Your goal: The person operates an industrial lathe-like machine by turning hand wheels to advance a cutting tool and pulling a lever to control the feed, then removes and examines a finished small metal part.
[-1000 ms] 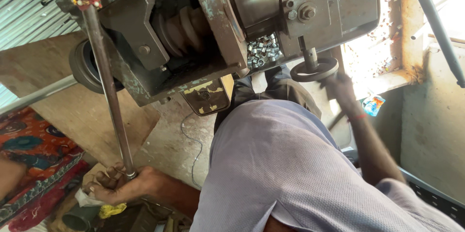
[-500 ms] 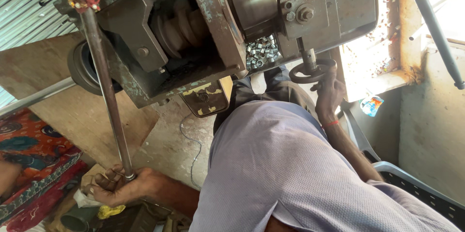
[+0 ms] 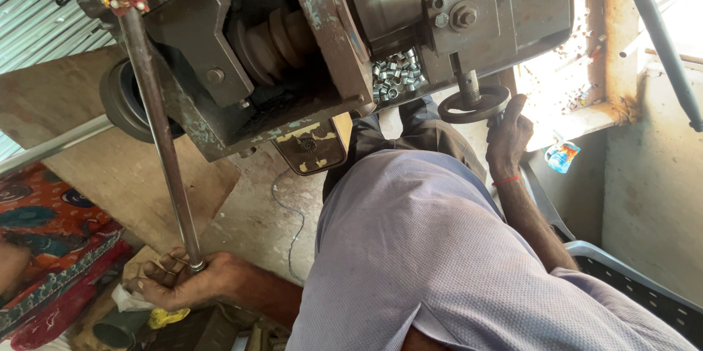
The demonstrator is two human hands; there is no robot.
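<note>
Steel rod (image 3: 160, 146) gripped by left hand (image 3: 179, 281) — right hand (image 3: 509, 138) on handwheel (image 3: 474, 104).

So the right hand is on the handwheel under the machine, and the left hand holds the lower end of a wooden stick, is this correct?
Not quite: the head view shows the left hand holding a long metal rod, not a wooden stick. The right hand is on the handwheel.

- The left hand (image 3: 179, 283) is low at the left of the view, its fingers (image 3: 157, 272) curled shut, forearm running off to the right.
- The right hand (image 3: 509, 138) is raised on a straight arm, its fingers (image 3: 515, 105) pointing up, a red thread round the wrist.
</note>
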